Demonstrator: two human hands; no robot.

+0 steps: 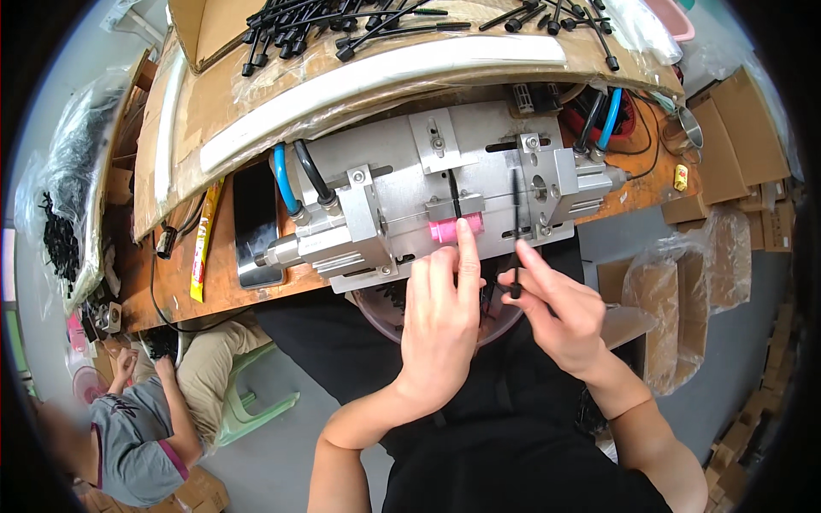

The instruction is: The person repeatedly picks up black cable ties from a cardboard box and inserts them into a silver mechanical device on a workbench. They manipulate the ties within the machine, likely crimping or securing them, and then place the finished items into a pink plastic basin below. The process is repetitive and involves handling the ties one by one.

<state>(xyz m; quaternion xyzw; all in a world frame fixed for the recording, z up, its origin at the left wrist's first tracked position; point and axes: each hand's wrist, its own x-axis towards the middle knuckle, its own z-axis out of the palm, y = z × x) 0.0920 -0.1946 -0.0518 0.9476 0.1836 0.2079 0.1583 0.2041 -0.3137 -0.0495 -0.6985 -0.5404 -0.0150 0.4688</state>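
My right hand (564, 316) pinches a thin black brush wand (516, 209) by its capped lower end, the tip pointing up and away from me. My left hand (438, 329) reaches to a pink block (443, 231) at the front middle of a metal fixture (402, 205). Its index finger is stretched out with the tip on the block, and the other fingers are slightly bent. A second black rod (454, 192) stands out behind the block, in line with a small metal bracket. Beneath my hands, partly hidden, is a clear bowl (369, 309) with black pieces in it.
Air cylinders with blue hoses (284, 175) flank the fixture. Several black wands (295, 30) lie on a cardboard shelf (342, 85) behind it. A phone (256, 222) and yellow packet (203, 244) lie left. Another person (141, 427) sits lower left; cardboard boxes (727, 128) stand right.
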